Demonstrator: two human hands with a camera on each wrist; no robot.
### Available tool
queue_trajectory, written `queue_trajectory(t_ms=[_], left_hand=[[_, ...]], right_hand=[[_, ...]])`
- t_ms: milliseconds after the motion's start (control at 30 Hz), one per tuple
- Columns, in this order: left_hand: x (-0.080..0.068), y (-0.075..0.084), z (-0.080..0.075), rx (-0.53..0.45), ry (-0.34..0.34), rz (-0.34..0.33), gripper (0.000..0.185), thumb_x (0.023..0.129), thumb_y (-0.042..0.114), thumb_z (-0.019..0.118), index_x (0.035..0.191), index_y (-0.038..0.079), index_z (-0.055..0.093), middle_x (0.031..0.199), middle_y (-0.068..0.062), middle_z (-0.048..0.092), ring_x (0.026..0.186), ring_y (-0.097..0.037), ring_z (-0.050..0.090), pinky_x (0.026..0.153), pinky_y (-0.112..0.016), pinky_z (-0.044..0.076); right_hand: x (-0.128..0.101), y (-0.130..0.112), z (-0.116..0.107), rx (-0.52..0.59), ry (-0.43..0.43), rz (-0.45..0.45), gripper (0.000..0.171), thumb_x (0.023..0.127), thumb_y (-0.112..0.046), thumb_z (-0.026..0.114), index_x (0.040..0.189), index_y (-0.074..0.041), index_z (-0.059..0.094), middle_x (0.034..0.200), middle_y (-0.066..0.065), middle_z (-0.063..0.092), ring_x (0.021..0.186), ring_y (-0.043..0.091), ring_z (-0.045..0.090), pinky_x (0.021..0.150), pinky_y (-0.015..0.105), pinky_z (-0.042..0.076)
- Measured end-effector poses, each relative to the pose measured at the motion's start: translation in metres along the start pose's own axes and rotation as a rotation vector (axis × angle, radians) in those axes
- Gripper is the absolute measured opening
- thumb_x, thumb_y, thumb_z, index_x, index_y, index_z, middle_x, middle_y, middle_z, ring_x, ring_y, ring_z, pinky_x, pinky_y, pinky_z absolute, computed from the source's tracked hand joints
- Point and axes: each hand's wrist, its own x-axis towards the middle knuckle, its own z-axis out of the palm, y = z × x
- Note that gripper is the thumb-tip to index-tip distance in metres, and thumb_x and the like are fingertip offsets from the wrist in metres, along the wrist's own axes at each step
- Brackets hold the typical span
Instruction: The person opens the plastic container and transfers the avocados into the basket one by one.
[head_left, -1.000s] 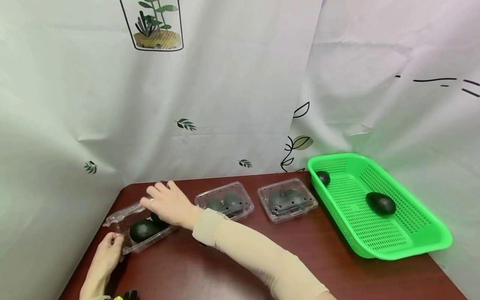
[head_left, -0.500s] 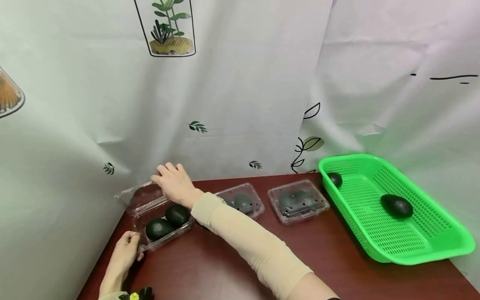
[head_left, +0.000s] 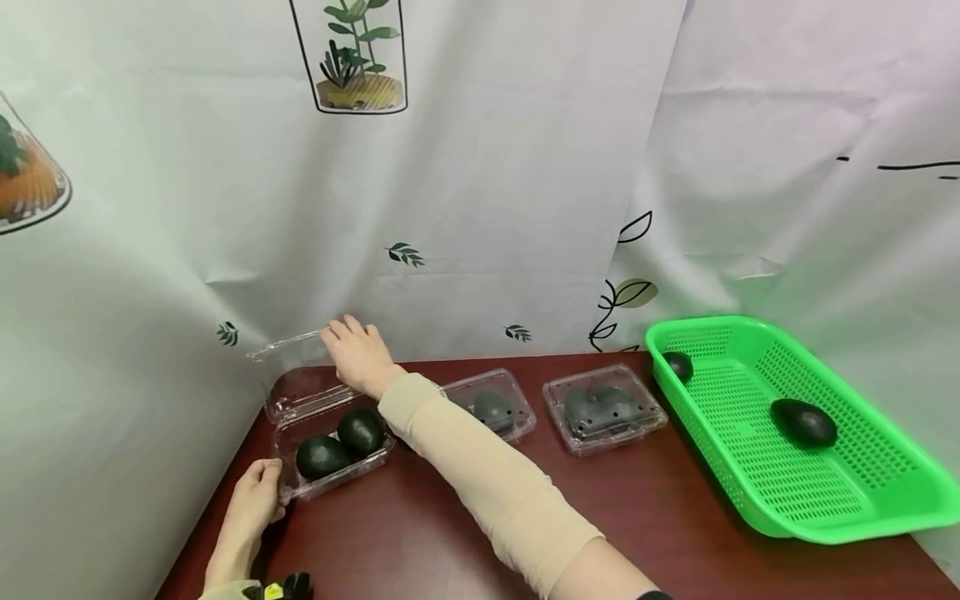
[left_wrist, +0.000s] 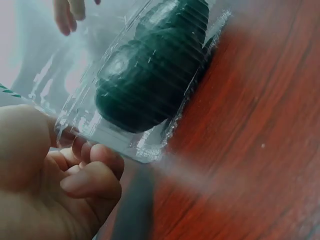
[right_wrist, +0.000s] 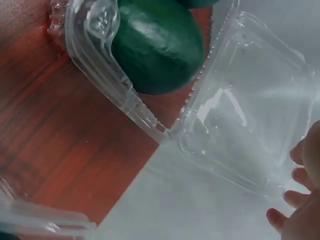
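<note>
My left hand (head_left: 251, 504) grips the near left corner of a clear plastic clamshell box (left_wrist: 145, 155), thumb and fingers curled at its end wall. Two dark green avocados (head_left: 322, 457) lie side by side in its base. The lid (head_left: 288, 360) stands raised at the back, hinged to the base. Reaching across from the right, my right hand (head_left: 362, 360) holds the lid's upper right edge with its fingertips. In the right wrist view these fingers (right_wrist: 296, 199) are bent at the lid's rim; the contact is partly hidden.
Two closed clamshell boxes, a nearer one (head_left: 498, 383) partly behind my right forearm and another (head_left: 603, 408) further right, hold avocados. A green mesh basket (head_left: 855, 529) at the right holds two loose avocados (head_left: 804, 422). A white printed curtain (head_left: 487, 208) hangs behind the brown table (head_left: 420, 542).
My right hand has risen and swung the lid from lying back to nearly upright. My left hand has kept to the box's corner. The head view has shifted slightly left.
</note>
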Motion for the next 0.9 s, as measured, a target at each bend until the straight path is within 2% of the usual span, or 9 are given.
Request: queue_trajectory(t_ms=[100, 233, 367, 467, 600, 700, 900], left_hand=[[-0.002, 0.000, -0.001, -0.006, 0.014, -0.019, 0.043, 0.107, 0.034, 0.028, 0.121, -0.004, 0.041, 0.076, -0.005, 0.050, 0.063, -0.014, 0.052, 0.055, -0.029, 0.047], [-0.005, 0.000, -0.001, -0.011, 0.031, -0.021, 0.040, 0.107, 0.032, 0.029, 0.116, -0.004, 0.042, 0.077, -0.005, 0.048, 0.063, -0.015, 0.052, 0.055, -0.030, 0.047], [-0.005, 0.002, 0.000, -0.028, 0.003, 0.001, 0.037, 0.107, 0.030, 0.031, 0.110, -0.004, 0.043, 0.075, -0.005, 0.047, 0.063, -0.015, 0.051, 0.054, -0.029, 0.047], [-0.004, 0.005, 0.002, -0.041, -0.008, 0.009, 0.034, 0.107, 0.027, 0.031, 0.106, -0.004, 0.044, 0.072, -0.005, 0.048, 0.061, -0.015, 0.051, 0.053, -0.029, 0.046], [-0.003, 0.007, 0.003, -0.043, 0.019, 0.000, 0.031, 0.106, 0.024, 0.030, 0.103, -0.004, 0.044, 0.070, -0.006, 0.048, 0.058, -0.015, 0.049, 0.051, -0.028, 0.045], [-0.003, 0.007, 0.003, -0.049, 0.038, -0.011, 0.031, 0.106, 0.023, 0.030, 0.100, -0.004, 0.044, 0.069, -0.006, 0.048, 0.057, -0.015, 0.049, 0.050, -0.029, 0.045], [-0.001, 0.007, 0.006, -0.017, 0.039, -0.038, 0.035, 0.105, 0.027, 0.032, 0.096, -0.002, 0.049, 0.068, -0.004, 0.051, 0.061, -0.016, 0.051, 0.052, -0.032, 0.043]], right_hand=[[0.003, -0.002, 0.007, 0.025, -0.042, 0.019, 0.062, 0.097, -0.031, 0.058, 0.152, -0.027, 0.031, 0.157, -0.005, 0.025, 0.145, 0.019, 0.016, 0.109, 0.037, 0.027], [0.005, 0.000, 0.017, 0.081, -0.085, 0.043, 0.062, 0.096, -0.028, 0.056, 0.153, -0.027, 0.030, 0.160, -0.001, 0.019, 0.147, 0.023, 0.012, 0.111, 0.040, 0.025], [0.002, 0.006, 0.021, 0.127, -0.148, 0.080, 0.060, 0.098, -0.029, 0.055, 0.152, -0.030, 0.031, 0.161, -0.001, 0.016, 0.147, 0.023, 0.009, 0.112, 0.042, 0.023], [-0.004, 0.010, 0.018, 0.146, -0.184, 0.073, 0.056, 0.100, -0.030, 0.052, 0.151, -0.031, 0.031, 0.161, 0.000, 0.017, 0.147, 0.023, 0.010, 0.112, 0.042, 0.023], [-0.012, 0.005, 0.007, 0.157, -0.205, 0.006, 0.051, 0.101, -0.032, 0.049, 0.150, -0.032, 0.034, 0.158, -0.001, 0.023, 0.145, 0.022, 0.018, 0.111, 0.042, 0.027], [-0.019, -0.005, -0.001, 0.151, -0.220, -0.069, 0.049, 0.100, -0.034, 0.049, 0.148, -0.033, 0.038, 0.152, -0.003, 0.033, 0.138, 0.018, 0.031, 0.106, 0.040, 0.033], [-0.038, -0.023, -0.003, 0.175, -0.269, -0.194, 0.043, 0.097, -0.032, 0.057, 0.140, -0.031, 0.049, 0.131, -0.007, 0.048, 0.117, 0.010, 0.050, 0.086, 0.031, 0.048]])
